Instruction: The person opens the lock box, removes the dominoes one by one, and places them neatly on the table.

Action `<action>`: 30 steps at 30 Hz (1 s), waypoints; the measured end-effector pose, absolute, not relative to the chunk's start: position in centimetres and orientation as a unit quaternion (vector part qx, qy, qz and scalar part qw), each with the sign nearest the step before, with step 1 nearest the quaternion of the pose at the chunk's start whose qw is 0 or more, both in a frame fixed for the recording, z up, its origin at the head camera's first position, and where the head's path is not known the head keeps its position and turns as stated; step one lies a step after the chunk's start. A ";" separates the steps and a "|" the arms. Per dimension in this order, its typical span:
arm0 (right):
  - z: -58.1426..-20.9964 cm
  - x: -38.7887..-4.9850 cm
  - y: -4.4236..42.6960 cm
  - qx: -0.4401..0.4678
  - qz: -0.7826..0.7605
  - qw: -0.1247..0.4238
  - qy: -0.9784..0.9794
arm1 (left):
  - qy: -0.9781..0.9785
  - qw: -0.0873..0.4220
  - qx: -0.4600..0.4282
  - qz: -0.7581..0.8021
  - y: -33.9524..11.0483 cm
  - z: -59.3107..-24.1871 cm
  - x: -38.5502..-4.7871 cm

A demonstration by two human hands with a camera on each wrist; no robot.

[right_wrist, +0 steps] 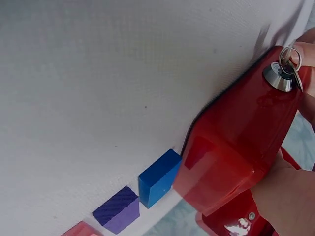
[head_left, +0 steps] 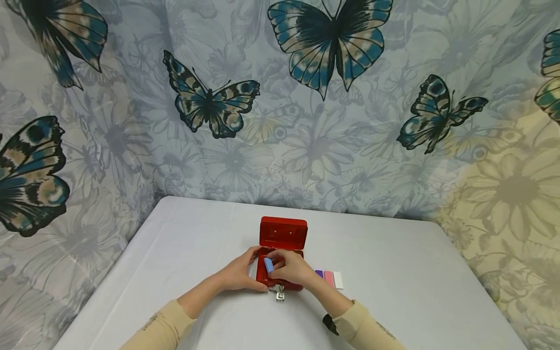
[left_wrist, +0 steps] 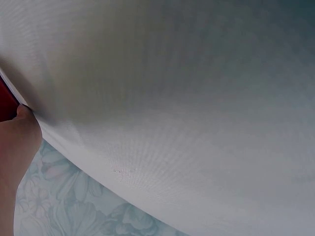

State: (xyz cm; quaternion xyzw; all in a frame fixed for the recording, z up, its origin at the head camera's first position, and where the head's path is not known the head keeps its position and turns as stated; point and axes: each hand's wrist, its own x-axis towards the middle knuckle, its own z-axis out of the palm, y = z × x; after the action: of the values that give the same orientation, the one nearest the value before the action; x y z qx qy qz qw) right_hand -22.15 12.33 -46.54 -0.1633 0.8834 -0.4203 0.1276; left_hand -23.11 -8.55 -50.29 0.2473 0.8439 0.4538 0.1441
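A red cash box stands on the white table with its lid raised at the back. My left hand holds the box's left side, thumb along the front and fingers near the back corner. Between the fingers of my right hand, a light blue block is pinched over the box's opening. Keys on a ring hang from the front lock, whose metal cylinder shows in the right wrist view. The right hand hides much of the box's inside.
Right of the box lie a purple block, a pink block and a white block. A darker blue block sits against or close beside the box. Behind the white table hangs butterfly-patterned cloth.
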 end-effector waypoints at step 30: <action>-45.9 -20.8 15.1 -0.076 -0.616 0.209 0.756 | 0.852 0.149 0.231 0.446 -8.5 -50.2 -23.1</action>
State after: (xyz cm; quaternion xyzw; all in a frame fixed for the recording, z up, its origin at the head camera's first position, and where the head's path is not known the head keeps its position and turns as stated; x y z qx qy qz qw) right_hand -20.78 15.10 -45.89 -0.0757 0.7559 -0.6156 0.2095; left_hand -23.05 -8.48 -50.17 0.2312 0.8518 0.4460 0.1485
